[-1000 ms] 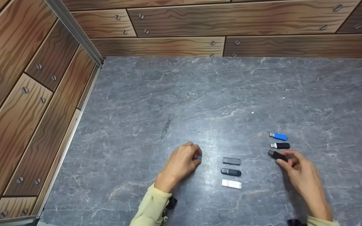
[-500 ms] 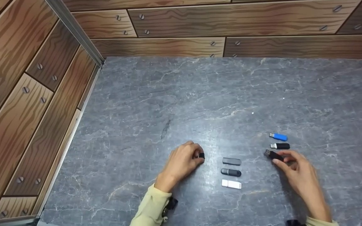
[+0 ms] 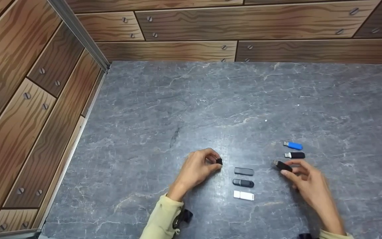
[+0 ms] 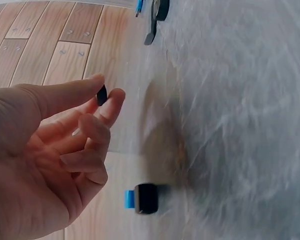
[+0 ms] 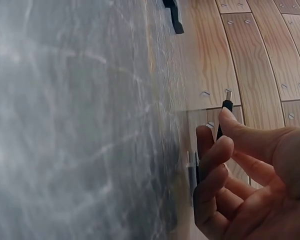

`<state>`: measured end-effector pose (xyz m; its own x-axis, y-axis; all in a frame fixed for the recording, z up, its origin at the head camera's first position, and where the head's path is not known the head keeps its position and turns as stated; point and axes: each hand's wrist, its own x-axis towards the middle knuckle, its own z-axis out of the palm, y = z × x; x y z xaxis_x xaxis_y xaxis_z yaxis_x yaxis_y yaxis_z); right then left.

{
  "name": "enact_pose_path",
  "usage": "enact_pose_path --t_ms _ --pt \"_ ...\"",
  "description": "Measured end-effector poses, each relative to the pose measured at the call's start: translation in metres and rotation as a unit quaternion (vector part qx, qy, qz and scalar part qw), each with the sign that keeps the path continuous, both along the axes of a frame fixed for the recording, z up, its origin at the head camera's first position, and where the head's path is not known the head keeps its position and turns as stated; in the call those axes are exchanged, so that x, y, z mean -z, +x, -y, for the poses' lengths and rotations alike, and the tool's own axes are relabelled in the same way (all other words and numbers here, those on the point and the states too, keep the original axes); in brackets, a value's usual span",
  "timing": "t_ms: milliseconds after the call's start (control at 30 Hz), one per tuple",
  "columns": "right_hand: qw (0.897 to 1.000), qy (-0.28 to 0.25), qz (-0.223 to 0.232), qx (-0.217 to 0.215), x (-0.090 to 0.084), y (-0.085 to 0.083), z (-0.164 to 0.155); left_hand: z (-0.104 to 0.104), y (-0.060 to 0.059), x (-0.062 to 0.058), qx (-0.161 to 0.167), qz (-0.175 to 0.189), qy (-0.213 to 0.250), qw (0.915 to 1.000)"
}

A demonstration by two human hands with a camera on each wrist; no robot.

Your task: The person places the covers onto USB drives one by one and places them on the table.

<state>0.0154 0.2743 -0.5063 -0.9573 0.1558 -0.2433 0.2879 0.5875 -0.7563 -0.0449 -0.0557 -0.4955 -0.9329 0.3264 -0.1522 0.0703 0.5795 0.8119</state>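
My left hand [image 3: 197,169] pinches a small black USB stick cap [image 3: 219,161] between thumb and fingertips, left of the middle row of sticks. In the left wrist view the cap [image 4: 102,95] shows as a thin dark piece at the fingertips. A black USB stick [image 3: 282,165] is held by my right hand [image 3: 310,182], its bare metal plug pointing left toward the cap. From the right wrist, that plug [image 5: 228,95] stands out beyond the thumb. Just past the right fingers lie an uncapped black USB stick [image 3: 297,155] with a white collar and an uncapped blue USB stick [image 3: 293,145].
Between the hands, a grey USB stick [image 3: 243,171], a dark USB stick [image 3: 243,183] with a light band and a white USB stick [image 3: 243,195] lie in a column on the grey marbled table [image 3: 164,99]. Wood-patterned panels [image 3: 191,23] border the back and left.
My left hand has moved slightly right with the cap, which now shows more at the fingertips. The right hand has carried the black stick a little left. The sticks on the table stay put.
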Motion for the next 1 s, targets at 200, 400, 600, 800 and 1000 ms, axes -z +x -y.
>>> enact_pose_path --t_ms 200,400,600,800,1000 --pt "1.000 -0.019 -0.002 -0.020 0.004 -0.002 0.006 -0.007 0.000 0.004 0.002 0.032 0.074 0.9967" --pt "0.996 -0.077 -0.033 -0.018 0.006 -0.003 0.015 -0.013 -0.001 0.010 0.005 0.031 0.130 0.9909" --pt "0.995 -0.087 -0.042 -0.032 0.005 -0.003 0.022 -0.019 0.000 0.014 -0.002 0.034 0.160 0.9865" --pt "0.994 -0.100 -0.042 -0.034 0.005 -0.005 0.028 -0.026 0.001 0.016 0.001 0.031 0.160 0.9866" --pt "0.994 -0.101 -0.021 -0.038 0.002 -0.006 0.031 -0.032 0.003 0.018 0.008 0.039 0.146 0.9885"
